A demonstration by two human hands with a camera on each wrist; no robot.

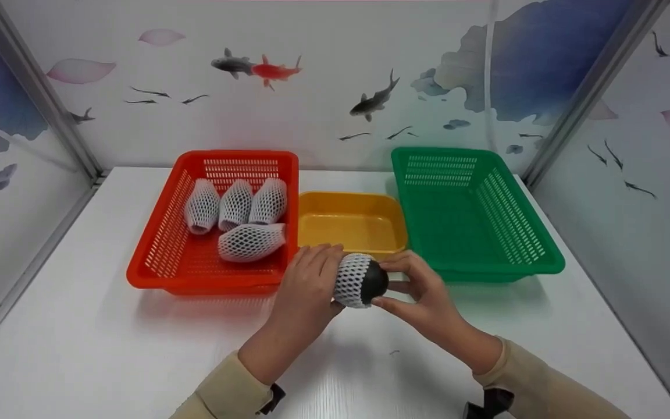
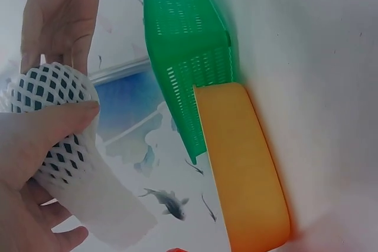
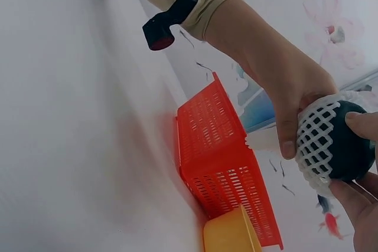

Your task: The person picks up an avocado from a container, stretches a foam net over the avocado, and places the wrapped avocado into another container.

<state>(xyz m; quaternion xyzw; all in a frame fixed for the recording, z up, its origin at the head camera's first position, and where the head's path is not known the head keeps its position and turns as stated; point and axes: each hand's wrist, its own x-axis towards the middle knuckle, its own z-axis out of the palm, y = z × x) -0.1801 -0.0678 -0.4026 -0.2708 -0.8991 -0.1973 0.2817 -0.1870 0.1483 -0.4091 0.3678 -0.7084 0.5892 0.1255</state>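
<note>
Above the table, in front of the yellow tray, a smooth dark rounded object is partly covered by a white foam net sleeve. My left hand grips the sleeve, its thumb pressed on the mesh in the left wrist view. The sleeve's loose end trails past that hand there. At the bare end, my right hand pinches the dark object between thumb and fingers. Several white foam net sleeves lie in the red basket, bulging as if filled; their contents are hidden.
The red basket stands on the left and a green basket on the right, with the yellow tray between them. All rest on a white table. Printed panels with fish rise behind and at both sides.
</note>
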